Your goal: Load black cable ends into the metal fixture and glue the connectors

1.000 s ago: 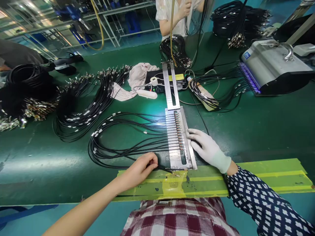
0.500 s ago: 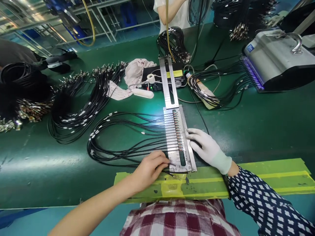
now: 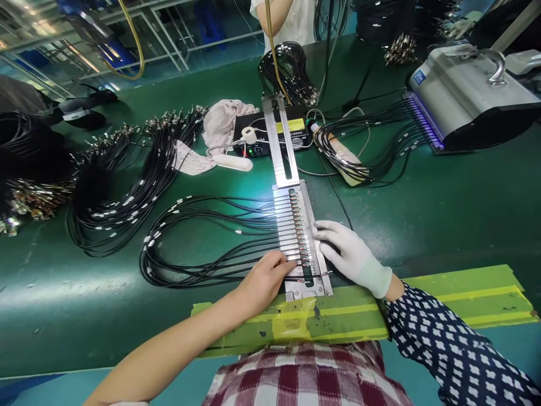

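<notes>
A metal fixture (image 3: pixel 310 225) stands upright in the picture on the green table, holding a row of black cables whose stripped ends lie over its slot. The cables (image 3: pixel 169 211) loop out to the left. My bare left hand (image 3: pixel 268 276) is at the fixture's lower left, its fingers closed on a black cable that crosses the lower slot. On the fixture's right edge rests my white-gloved right hand (image 3: pixel 349 251), fingers spread and nothing held. A second slotted metal plate (image 3: pixel 276 144) touches the fixture's top end and leans over a black box (image 3: pixel 253 138).
Cable bundles (image 3: pixel 147 169) lie at the left. A grey machine (image 3: pixel 469 96) with a purple-lit slot stands right, cables running to it. A bottle (image 3: pixel 344 158) and a cloth (image 3: pixel 224 124) sit behind the fixture. Across the table is a person (image 3: pixel 296 22).
My left hand has moved slightly up along the fixture, and a cable end now reaches across to its right edge. The whole view has shifted a little.
</notes>
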The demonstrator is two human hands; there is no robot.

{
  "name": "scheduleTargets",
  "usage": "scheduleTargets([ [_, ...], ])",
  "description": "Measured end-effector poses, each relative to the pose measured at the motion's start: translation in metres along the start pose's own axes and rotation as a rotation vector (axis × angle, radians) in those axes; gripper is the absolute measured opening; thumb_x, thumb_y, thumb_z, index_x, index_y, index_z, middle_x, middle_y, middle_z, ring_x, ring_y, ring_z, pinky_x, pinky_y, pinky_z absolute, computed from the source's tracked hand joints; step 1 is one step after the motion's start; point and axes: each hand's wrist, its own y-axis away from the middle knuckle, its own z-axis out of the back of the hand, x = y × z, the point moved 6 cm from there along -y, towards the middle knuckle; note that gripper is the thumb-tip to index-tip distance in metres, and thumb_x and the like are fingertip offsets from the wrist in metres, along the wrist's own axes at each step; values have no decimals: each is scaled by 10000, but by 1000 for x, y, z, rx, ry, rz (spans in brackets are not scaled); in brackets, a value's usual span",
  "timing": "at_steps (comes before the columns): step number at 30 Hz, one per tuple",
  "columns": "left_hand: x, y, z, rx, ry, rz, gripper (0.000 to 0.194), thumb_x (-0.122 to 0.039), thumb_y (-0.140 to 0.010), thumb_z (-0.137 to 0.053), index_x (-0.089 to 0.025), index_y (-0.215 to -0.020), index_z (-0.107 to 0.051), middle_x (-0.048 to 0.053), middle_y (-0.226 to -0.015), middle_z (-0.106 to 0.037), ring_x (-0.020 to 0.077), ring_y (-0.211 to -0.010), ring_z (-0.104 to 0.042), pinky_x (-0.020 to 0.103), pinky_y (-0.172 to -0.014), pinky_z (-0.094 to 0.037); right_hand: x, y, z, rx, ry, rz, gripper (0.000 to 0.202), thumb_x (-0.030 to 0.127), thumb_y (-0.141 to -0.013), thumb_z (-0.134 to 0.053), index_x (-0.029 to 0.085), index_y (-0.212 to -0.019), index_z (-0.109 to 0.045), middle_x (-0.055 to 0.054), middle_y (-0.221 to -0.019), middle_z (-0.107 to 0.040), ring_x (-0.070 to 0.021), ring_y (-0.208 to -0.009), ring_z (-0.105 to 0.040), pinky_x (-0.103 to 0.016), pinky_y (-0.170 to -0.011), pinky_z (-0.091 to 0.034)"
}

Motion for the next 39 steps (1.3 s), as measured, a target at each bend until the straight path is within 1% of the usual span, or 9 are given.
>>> scheduleTargets([
  [6, 0, -2, -2, 32, 0, 13, 280, -105, -972, -434, -153, -1158, -638, 73, -895, -569, 170, -815, -534, 279, -712, -495, -1, 0, -1, 7, 3, -8, 231, 276, -985, -479, 239, -1126, -659, -90, -1337, -596, -271, -1237, -572, -484, -1042, -508],
  [11, -1, -2, -1, 1, 67, 18, 266, -110, -982, -439, -165, -1181, -607, 80, -947, -599, 172, -876, -565, 281, -770, -514, -3, 0, -2, 16, -16, -10, 234, 275, -988, -476, 231, -1134, -653, -92, -1343, -592, -269, -1239, -568, -486, -1052, -502],
  [17, -6, 0, -1, -3, -21, -6, 299, -83, -967, -401, -164, -1170, -605, 88, -926, -589, 185, -843, -555, 307, -735, -520, -5, 1, -2, 21, -13, -9, 247, 262, -983, -470, 244, -1149, -652, -89, -1347, -586, -274, -1243, -564, -497, -1047, -505],
  [24, -6, -4, -2, -2, 63, 4, 250, -91, -985, -419, -170, -1149, -591, 83, -964, -600, 176, -896, -566, 294, -785, -518, -4, 0, -3, 23, -19, -9, 232, 265, -987, -473, 233, -1136, -648, -92, -1343, -586, -270, -1240, -561, -487, -1048, -498],
  [29, -5, 6, -2, -60, -129, -36, 248, -104, -981, -439, -184, -1136, -616, 55, -865, -554, 171, -797, -510, 284, -691, -467, -4, 1, -2, 23, -19, -8, 230, 264, -990, -471, 231, -1139, -642, -91, -1345, -584, -264, -1247, -557, -478, -1052, -493],
  [32, -5, 17, -8, -18, -224, -40, 353, -65, -976, -384, -168, -1260, -567, 65, -872, -572, 176, -768, -488, 291, -682, -452, -4, 0, -2, 24, -15, 0, 233, 257, -988, -467, 237, -1141, -641, -89, -1345, -584, -265, -1246, -559, -478, -1049, -495],
  [35, -6, 25, -13, 30, -237, -41, 432, -33, -968, -323, -138, -1344, -509, 104, -967, -607, 200, -841, -513, 321, -751, -471, -4, 1, -2, 19, -3, 2, 228, 258, -987, -468, 240, -1129, -646, -85, -1341, -586, -266, -1247, -559, -474, -1054, -495],
  [37, -8, 27, -12, 37, -223, -22, 423, -52, -978, -320, -140, -1350, -500, 111, -996, -613, 210, -873, -522, 332, -770, -470, -5, 1, -3, 14, 7, -2, 228, 260, -989, -468, 244, -1133, -644, -80, -1346, -588, -265, -1254, -556, -476, -1063, -489],
  [39, -9, 29, -8, 66, -162, 49, 334, -138, -999, -392, -157, -1309, -515, 100, -998, -618, 214, -878, -527, 340, -771, -460, -5, 2, -3, 5, 14, 0, 231, 265, -990, -469, 242, -1143, -642, -78, -1355, -586, -265, -1258, -553, -484, -1072, -481],
])
